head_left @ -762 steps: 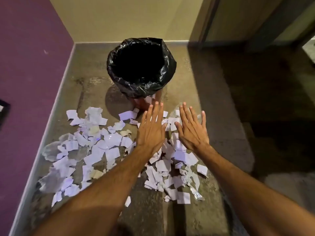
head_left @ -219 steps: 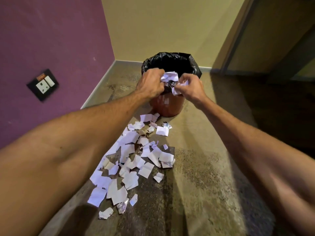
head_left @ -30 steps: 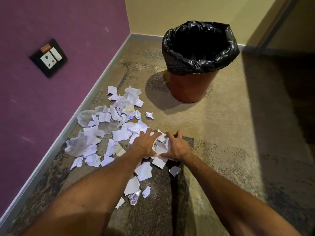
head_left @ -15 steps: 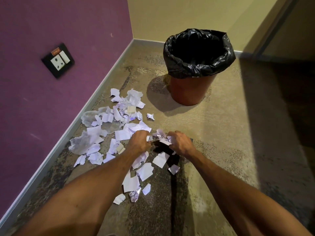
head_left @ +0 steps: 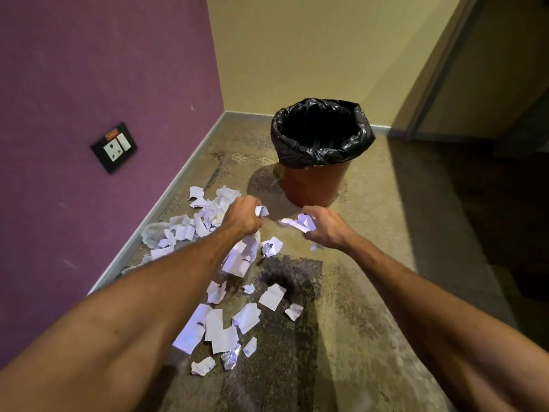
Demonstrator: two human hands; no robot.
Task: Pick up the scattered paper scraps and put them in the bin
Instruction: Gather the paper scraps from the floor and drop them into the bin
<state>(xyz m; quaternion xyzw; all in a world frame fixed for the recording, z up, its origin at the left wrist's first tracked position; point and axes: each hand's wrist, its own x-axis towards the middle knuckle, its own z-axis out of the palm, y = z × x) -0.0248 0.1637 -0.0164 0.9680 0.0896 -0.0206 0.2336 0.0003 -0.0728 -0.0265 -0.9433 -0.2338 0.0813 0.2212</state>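
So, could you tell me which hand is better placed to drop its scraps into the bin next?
The right hand, probably: it grips paper scraps almost directly in front of the bin. The left hand also holds scraps, but sits further left, over the pile.

A purple wall meets a pale yellow wall at a corner, grey skirting running along the speckled brown floor. A black socket plate sits on the purple wall; shadow darkens the right.
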